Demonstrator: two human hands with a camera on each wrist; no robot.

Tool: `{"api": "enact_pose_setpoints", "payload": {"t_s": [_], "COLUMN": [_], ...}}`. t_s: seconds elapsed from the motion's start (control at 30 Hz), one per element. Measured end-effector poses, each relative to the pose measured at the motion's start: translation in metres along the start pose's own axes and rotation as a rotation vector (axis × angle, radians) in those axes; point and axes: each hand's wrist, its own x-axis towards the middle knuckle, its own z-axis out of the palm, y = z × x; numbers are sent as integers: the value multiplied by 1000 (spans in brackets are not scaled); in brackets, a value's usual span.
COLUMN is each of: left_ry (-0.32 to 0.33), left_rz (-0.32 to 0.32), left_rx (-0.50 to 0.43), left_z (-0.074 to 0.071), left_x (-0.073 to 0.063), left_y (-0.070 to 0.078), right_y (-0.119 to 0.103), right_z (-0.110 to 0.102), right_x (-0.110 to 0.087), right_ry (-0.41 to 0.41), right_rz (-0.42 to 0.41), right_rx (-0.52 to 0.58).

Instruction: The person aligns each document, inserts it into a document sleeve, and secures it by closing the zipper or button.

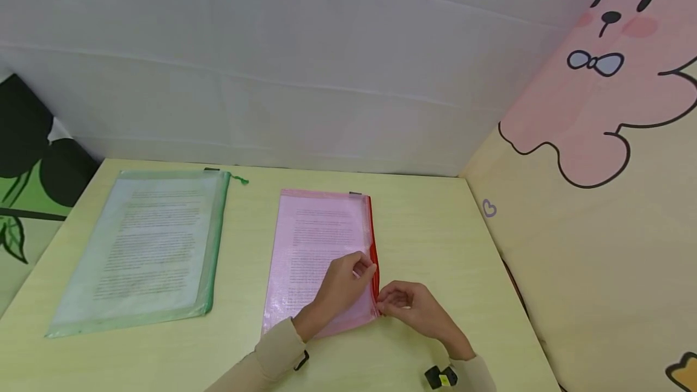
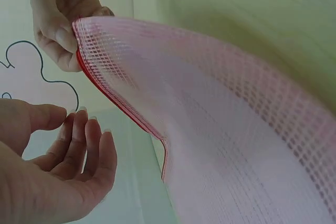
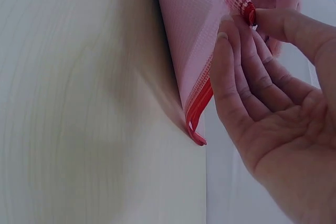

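Note:
A pink mesh zipper pouch (image 1: 321, 247) with a printed sheet inside lies on the table, its red zipper edge (image 1: 373, 228) facing right. My right hand (image 1: 416, 310) pinches the pouch's near right corner between thumb and fingers. In the right wrist view that corner is lifted and the red zipper strip (image 3: 202, 100) bends down from it. My left hand (image 1: 345, 283) hovers over the pouch beside the zipper edge. Its fingers (image 2: 76, 145) are loosely curved, thumb tip close to the forefinger, with nothing seen between them.
A green zipper pouch (image 1: 136, 247) with printed pages lies on the left of the pale wooden table (image 1: 435, 228). A green cord (image 1: 239, 179) sticks out at its top corner. A white sheet wall (image 1: 327, 77) stands behind, and a cartoon-printed wall (image 1: 599, 247) on the right.

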Motion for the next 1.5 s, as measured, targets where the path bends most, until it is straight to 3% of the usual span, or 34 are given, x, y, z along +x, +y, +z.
{"api": "enact_pose_setpoints", "payload": {"t_s": [0.23, 0.47, 0.63, 0.8, 1.1, 1.27, 1.5], "left_ry": [-67, -90, -87, -56, 3, 12, 94], "left_rz": [63, 81, 93, 89, 146, 167, 276], "left_rx": [31, 134, 172, 161, 186, 174, 214], "left_z": [-1, -2, -1, 2, 3, 3, 5], "left_x": [-23, -43, -50, -53, -54, -56, -58], "left_y": [5, 11, 13, 11, 10, 10, 9], "right_y": [-6, -9, -12, -14, -14, -17, -21], "right_z": [2, 4, 6, 8, 6, 6, 5], "right_x": [1, 3, 2, 1, -4, -5, -2], "right_ry": [24, 32, 46, 39, -7, 35, 113], "right_rz": [5, 21, 42, 41, -55, -148, -213], "right_rx": [-5, 24, 48, 63, 27, -42, -167]}}
